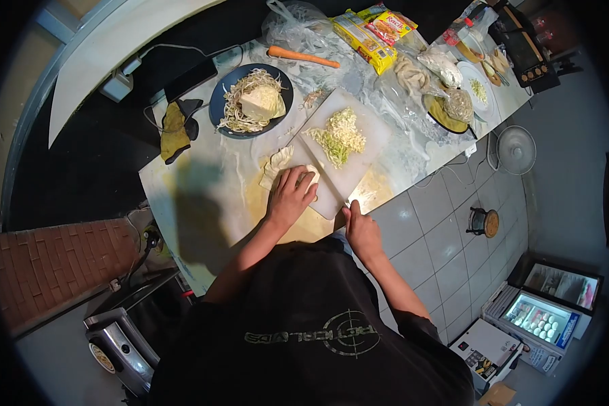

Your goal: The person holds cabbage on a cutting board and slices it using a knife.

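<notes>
My left hand [292, 196] presses down on a piece of pale cabbage [312, 173] at the near left part of a white cutting board [374, 126]. Its fingers are bent over the piece and hide much of it. In my right hand [363, 233] is the handle of a knife [329, 177], whose blade lies across the board just right of the cabbage piece. Beyond the blade sits a heap of finely chopped cabbage [344, 135]. Loose cabbage leaves [275, 166] lie left of the board, by my left fingers.
A dark plate [216, 105] holds bean sprouts and a cabbage wedge [260, 103]. Behind it lie a carrot [303, 57] and yellow seasoning packets [364, 40]. Plastic bags and a white plate [482, 108] fill the right end. The table's near edge runs beside my right hand.
</notes>
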`<state>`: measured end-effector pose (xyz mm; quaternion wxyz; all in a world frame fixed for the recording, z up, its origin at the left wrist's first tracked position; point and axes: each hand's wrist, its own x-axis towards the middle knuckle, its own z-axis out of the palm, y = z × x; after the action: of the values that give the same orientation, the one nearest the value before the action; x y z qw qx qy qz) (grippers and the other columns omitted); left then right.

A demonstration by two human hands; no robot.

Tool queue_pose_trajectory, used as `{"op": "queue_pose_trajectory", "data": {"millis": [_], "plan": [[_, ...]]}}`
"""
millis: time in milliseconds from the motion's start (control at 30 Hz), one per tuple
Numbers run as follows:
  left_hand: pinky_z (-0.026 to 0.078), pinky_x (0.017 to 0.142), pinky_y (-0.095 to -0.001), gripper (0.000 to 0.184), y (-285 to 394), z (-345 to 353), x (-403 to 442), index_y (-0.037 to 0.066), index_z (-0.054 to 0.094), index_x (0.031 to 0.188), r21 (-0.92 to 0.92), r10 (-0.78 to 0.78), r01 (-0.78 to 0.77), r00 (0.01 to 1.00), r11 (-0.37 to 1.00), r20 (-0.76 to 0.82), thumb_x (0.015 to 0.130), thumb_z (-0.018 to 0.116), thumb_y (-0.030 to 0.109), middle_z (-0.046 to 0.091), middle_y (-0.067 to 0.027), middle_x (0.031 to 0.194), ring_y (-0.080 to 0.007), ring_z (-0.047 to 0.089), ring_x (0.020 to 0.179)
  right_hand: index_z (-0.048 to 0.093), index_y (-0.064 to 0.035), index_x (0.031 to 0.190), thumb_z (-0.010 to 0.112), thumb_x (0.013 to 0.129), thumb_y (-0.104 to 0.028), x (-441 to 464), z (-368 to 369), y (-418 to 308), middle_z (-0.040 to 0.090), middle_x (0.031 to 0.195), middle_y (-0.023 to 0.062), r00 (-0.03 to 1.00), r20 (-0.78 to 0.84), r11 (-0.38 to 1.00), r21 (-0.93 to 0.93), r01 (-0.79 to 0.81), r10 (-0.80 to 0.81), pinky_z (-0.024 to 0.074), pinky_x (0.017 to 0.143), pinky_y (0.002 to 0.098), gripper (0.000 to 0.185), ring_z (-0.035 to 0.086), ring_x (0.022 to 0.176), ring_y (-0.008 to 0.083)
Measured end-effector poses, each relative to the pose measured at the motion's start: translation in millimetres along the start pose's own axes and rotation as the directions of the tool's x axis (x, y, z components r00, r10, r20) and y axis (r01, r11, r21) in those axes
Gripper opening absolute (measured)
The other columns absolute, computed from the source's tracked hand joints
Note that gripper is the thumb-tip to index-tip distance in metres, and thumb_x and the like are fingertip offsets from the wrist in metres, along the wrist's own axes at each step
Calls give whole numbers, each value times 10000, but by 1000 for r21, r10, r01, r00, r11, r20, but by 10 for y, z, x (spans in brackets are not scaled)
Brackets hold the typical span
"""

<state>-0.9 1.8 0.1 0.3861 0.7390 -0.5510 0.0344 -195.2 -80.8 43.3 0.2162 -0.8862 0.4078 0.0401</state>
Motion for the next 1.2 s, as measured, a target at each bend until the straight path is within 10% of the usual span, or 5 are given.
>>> {"op": "queue_pose_trajectory", "data": {"millis": [533,1200], "plan": [[491,909,-410,236,-17,12,-11,35,674,1029,-2,11,-11,1000,1000,-15,828,762,122,617,-94,1158,-301,596,1050,527,8,984,450,1080,-289,-125,-235,30,586,667,305,997,76,919,394,0,-33,424,602,580,322,587,676,519],[484,912,-414,254,-9,23,15,29,679,1067,37,20,-19,1000,999,-7,840,743,123,610,-103,1160,-298,585,1056,456,-74,1032,439,1066,-379,-10,9,-15,653,622,223,999,-28,997,-71,14,-16,528,517,542,307,665,593,453]]}}
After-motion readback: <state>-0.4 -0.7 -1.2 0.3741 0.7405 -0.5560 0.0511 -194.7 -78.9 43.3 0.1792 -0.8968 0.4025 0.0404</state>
